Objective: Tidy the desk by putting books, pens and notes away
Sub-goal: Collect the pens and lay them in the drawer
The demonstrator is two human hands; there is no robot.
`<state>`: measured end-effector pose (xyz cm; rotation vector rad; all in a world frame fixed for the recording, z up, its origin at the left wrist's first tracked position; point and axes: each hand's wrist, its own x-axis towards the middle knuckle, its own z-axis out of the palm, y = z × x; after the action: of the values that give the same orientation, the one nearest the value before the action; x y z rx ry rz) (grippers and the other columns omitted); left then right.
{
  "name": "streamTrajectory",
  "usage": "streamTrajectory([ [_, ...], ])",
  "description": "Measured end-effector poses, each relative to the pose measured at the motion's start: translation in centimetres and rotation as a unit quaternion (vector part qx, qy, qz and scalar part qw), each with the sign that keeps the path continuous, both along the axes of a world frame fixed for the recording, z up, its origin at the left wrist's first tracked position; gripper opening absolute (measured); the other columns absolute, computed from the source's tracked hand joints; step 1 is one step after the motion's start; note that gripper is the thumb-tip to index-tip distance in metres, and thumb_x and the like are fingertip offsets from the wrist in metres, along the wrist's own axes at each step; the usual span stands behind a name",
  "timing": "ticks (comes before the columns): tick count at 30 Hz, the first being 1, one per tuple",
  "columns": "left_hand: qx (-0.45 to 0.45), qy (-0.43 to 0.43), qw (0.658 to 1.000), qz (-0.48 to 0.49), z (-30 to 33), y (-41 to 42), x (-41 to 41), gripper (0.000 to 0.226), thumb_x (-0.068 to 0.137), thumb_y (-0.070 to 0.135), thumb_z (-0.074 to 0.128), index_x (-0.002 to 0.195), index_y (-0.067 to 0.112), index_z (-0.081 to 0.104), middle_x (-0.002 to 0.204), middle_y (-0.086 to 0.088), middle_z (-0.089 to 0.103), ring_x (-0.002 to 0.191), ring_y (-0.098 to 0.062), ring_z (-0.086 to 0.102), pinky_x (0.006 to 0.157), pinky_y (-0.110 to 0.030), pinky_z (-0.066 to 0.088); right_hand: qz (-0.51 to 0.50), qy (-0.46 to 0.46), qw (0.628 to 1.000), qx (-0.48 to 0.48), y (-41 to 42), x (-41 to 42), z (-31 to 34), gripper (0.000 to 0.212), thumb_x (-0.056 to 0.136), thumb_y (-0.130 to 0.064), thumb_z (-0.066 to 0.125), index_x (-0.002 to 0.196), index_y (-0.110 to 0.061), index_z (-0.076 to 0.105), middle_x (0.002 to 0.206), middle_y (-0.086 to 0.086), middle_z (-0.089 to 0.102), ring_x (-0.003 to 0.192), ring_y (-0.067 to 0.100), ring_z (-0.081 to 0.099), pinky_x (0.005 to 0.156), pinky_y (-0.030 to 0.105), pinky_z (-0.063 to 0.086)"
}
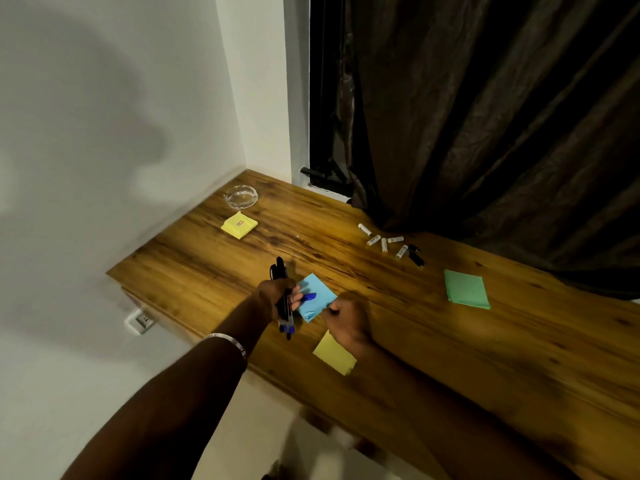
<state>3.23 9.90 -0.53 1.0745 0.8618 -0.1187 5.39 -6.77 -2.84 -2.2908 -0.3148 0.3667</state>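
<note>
**Pens bunched in the left hand, right hand at the blue notes**

The left hand (278,294) is curled round a bundle of pens (284,299), which stand roughly upright in the fist: black caps stick out above the knuckles, blue ends show below. A pale band (230,341) circles that forearm. The right hand (346,322) sits just beside it with fingers curled, its fingertips at the near edge of a blue sticky-note pad (317,296); motion blur hides whether it actually pinches the paper. A blue pen cap or small blue piece (309,296) lies across the blue pad between the two hands.

Under the right wrist, partly covered by it, a yellow note pad (334,356) lies flat near the front edge of the wooden counter (450,358). Further right a green note pad (467,289) lies flat, well apart from the hands. Towards the back left corner a second yellow pad (239,225) lies near a clear glass dish (240,196). Several small white batteries (382,239) are scattered by the dark curtain (485,116), with a small black object (415,256) next to them. A white wall socket (140,321) shows below the counter's left end.
</note>
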Motion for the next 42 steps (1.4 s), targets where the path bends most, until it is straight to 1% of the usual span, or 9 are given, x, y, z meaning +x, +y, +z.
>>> streamTrajectory([
  [3,-0.01,-0.016,1.0,-0.003,0.0,1.1,-0.7,0.028,0.097,0.011,0.045,0.073,0.003,0.055,0.043,-0.001,0.058,0.036,-0.009,0.057,0.048,-0.021,0.051,-0.004,0.004,1.0,-0.015,0.7,-0.9,-0.1,0.013,0.087,-0.02,0.061,0.08,-0.011,0.068,0.084,0.004,0.071,0.075,0.014,0.062,0.061,0.025,0.045],
  [5,-0.01,-0.019,1.0,-0.001,0.1,1.7,-0.9,0.029,0.097,0.016,0.048,0.07,0.005,0.053,0.04,0.0,0.054,0.033,-0.009,0.053,0.046,-0.02,0.048,-0.003,-0.002,1.0,-0.024,1.2,-1.4,-0.2,0.017,0.087,-0.019,0.061,0.096,-0.009,0.071,0.1,0.004,0.072,0.091,0.016,0.066,0.07,0.025,0.049],
  [12,0.026,0.017,0.998,-0.063,0.3,5.2,-2.0,0.044,0.091,0.03,0.059,0.056,0.015,0.038,0.032,0.004,0.035,0.024,-0.009,0.035,0.032,-0.013,0.035,-0.023,-0.003,0.999,-0.025,4.7,-3.0,-0.1,0.022,0.086,-0.019,0.061,0.105,-0.012,0.069,0.112,0.005,0.07,0.109,0.023,0.062,0.086,0.026,0.047],
  [19,0.013,0.042,0.991,-0.124,0.4,9.1,-3.0,0.036,0.096,0.025,0.052,0.063,0.011,0.047,0.037,0.0,0.048,0.029,-0.01,0.045,0.038,-0.016,0.041,-0.011,0.004,0.999,-0.045,9.5,-4.8,0.5,0.038,0.094,-0.033,0.057,0.127,-0.017,0.06,0.127,0.007,0.062,0.118,0.026,0.056,0.097,0.036,0.045],
  [24,0.011,0.055,0.987,-0.151,0.9,11.9,-3.3,0.024,0.091,0.026,0.061,0.075,0.009,0.058,0.051,0.0,0.06,0.041,-0.009,0.058,0.046,-0.021,0.049,-0.002,0.021,0.994,-0.109,12.4,-4.9,0.3,0.052,0.097,-0.034,0.051,0.144,-0.013,0.043,0.138,0.013,0.053,0.128,0.029,0.048,0.104,0.039,0.04],
  [27,0.004,0.051,0.985,-0.163,0.9,13.8,-3.2,0.023,0.088,0.032,0.065,0.08,0.011,0.06,0.067,-0.004,0.063,0.054,-0.014,0.061,0.054,-0.028,0.052,-0.027,0.007,0.991,-0.133,13.6,-5.1,0.1,0.043,0.097,-0.035,0.049,0.134,-0.012,0.053,0.13,0.013,0.058,0.12,0.028,0.053,0.096,0.036,0.044],
  [32,-0.028,0.048,0.982,-0.182,0.6,16.2,-2.8,0.026,0.087,0.034,0.066,0.085,0.01,0.06,0.072,-0.006,0.064,0.056,-0.016,0.064,0.055,-0.029,0.055,-0.066,-0.007,0.984,-0.167,14.9,-5.1,0.1,0.032,0.098,-0.037,0.047,0.112,-0.012,0.06,0.118,0.012,0.06,0.108,0.025,0.057,0.086,0.034,0.047],
  [36,-0.05,0.047,0.976,-0.205,0.2,16.6,-2.4,0.026,0.09,0.033,0.062,0.092,0.007,0.058,0.076,-0.008,0.064,0.061,-0.017,0.065,0.057,-0.029,0.056,-0.077,0.009,0.976,-0.203,15.1,-5.0,0.3,0.027,0.095,-0.025,0.054,0.118,-0.012,0.057,0.124,0.012,0.055,0.114,0.027,0.054,0.094,0.036,0.047],
  [42,-0.065,0.038,0.972,-0.222,0.4,15.6,-1.9,0.028,0.094,0.03,0.055,0.094,0.002,0.059,0.082,-0.011,0.062,0.072,-0.02,0.061,0.067,-0.032,0.05,-0.178,0.026,0.983,-0.044,16.3,-5.5,1.4,0.014,0.085,-0.007,0.06,0.086,-0.021,0.055,0.097,0.005,0.063,0.097,0.024,0.061,0.079,0.03,0.048],
])
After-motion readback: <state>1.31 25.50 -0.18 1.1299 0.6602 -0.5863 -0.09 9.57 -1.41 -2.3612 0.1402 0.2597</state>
